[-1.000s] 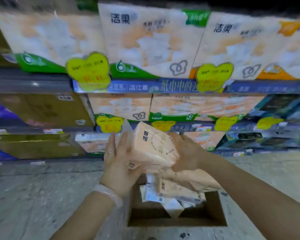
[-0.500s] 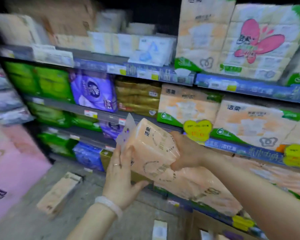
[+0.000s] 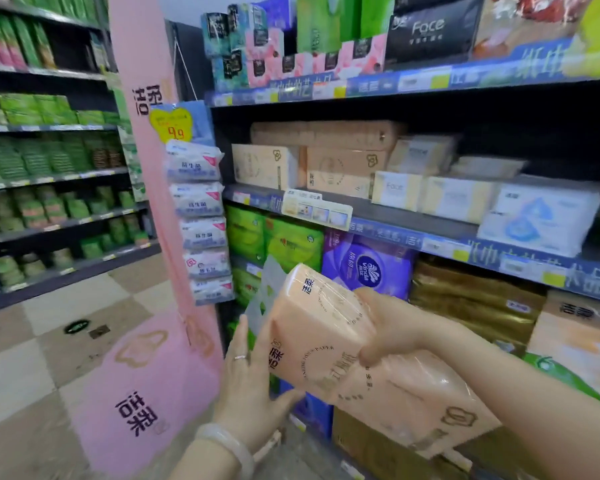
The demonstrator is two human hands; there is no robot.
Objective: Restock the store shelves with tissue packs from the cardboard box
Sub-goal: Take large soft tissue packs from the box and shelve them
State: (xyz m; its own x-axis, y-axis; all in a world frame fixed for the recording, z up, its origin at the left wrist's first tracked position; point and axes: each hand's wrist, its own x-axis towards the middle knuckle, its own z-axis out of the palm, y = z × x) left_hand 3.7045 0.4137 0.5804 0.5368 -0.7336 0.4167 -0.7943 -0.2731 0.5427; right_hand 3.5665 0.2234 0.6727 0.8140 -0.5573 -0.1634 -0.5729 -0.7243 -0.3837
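Tilted peach tissue pack (image 3: 321, 336), plastic-wrapped

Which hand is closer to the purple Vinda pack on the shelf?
Right. The right hand grips the peach tissue pack from the side, just below the purple Vinda pack. The left hand supports the pack's lower left end, farther down and left.

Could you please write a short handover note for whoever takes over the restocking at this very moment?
Left hand: supports the near end of the peach tissue pack from below and the side.
Right hand: grips the same pack from the right, over its top.
The pack is held in the air in front of the shelves, not yet placed.
Matching beige packs lie on the middle shelf, with open space above them.
The cardboard box is out of view.
Left: set this pack on the shelf, then fetch more.
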